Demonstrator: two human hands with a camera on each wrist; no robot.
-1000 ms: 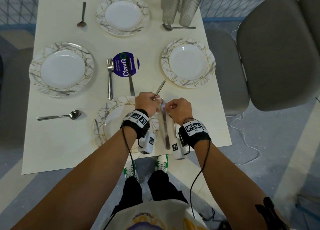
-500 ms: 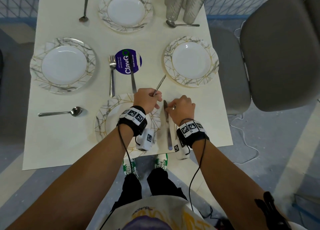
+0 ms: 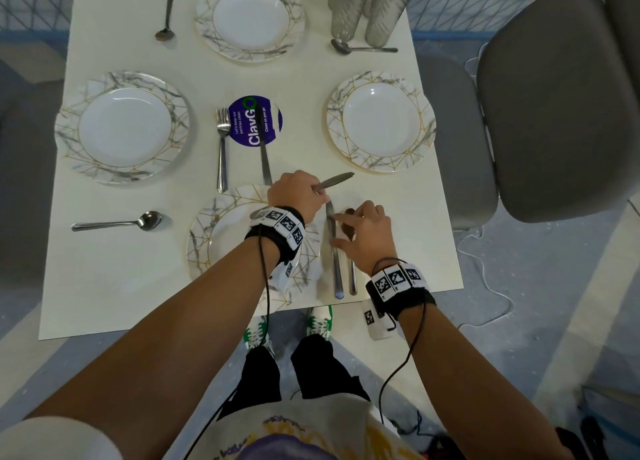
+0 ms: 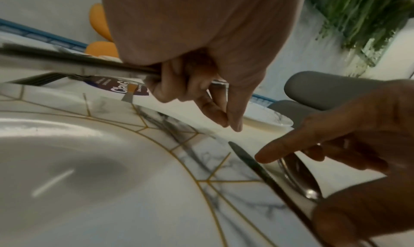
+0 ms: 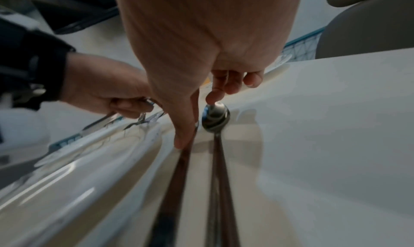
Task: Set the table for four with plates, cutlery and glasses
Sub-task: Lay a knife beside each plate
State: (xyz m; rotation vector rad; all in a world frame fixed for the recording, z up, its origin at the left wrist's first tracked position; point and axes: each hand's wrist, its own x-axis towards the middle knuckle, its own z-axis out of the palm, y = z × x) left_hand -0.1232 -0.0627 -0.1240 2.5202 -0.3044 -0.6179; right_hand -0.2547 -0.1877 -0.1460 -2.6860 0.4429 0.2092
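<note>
Left hand (image 3: 297, 193) clenched round a knife (image 3: 334, 180), blade out over the surface (image 3: 114, 286) above the near plate (image 3: 221, 237). Right hand (image 3: 367, 236) released, fingers (image 5: 183, 127) spread, thumb touching a second knife (image 3: 333, 251) laid just beside a spoon (image 3: 352, 279), right of that plate.

Both forearms reach forward over the table's near edge. The left hand (image 3: 298, 196) is fisted, fingers curled tight. The right hand (image 3: 367, 237) is spread, fingers straight, thumb angled down.
</note>
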